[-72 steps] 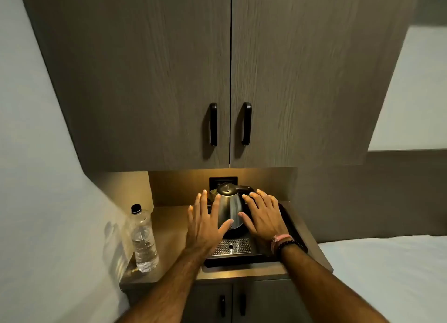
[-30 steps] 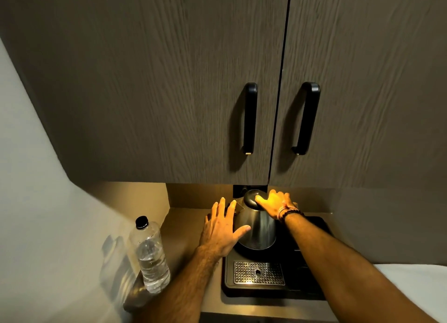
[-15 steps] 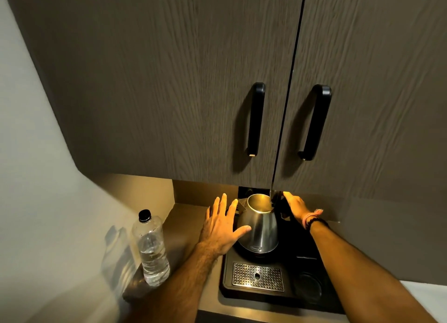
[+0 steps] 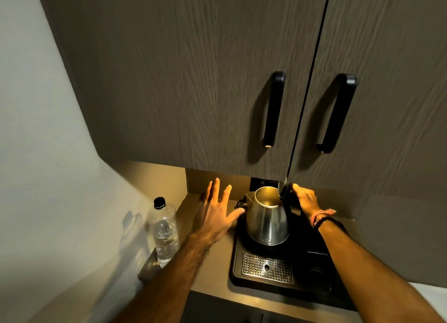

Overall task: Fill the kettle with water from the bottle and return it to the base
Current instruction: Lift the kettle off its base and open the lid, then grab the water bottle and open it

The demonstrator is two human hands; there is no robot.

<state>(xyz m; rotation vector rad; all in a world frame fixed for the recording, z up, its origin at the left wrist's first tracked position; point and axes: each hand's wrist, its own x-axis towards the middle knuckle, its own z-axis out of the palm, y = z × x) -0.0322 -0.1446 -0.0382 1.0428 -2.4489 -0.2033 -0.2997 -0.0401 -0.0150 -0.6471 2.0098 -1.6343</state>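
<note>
A steel kettle stands on its round base on a black tray, its lid flipped up so the inside shows. My right hand grips the black handle at the kettle's back right, by the raised lid. My left hand hovers with fingers spread just left of the kettle, thumb near its side, holding nothing. A clear plastic water bottle with a black cap stands upright at the counter's left edge, apart from both hands.
Overhead cabinet doors with black handles hang low over the counter, close above the kettle. A metal drip grate lies at the tray's front. A wall bounds the counter on the left.
The kettle lid went from closed to open. My right hand shifted from the lid to the handle behind it. My left hand drew slightly away to the left.
</note>
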